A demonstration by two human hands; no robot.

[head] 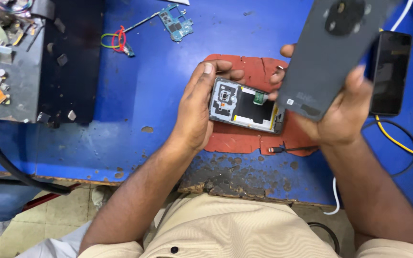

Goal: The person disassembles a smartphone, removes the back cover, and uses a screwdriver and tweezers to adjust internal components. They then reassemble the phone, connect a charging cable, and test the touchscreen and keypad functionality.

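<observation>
Head | left hand (194, 112) grips opened phone (245, 106) on red mat (259, 71) | right hand (340, 114) holds grey back cover (331, 52) aloft

Worn blue workbench (135, 91), chipped front edge, pale tiled floor (58, 215)

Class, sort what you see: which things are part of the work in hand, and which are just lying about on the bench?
In use:
left hand on opened phone body
right hand holding grey back cover
red mat

Lying about:
blue circuit board
black phone
yellow cable
</observation>
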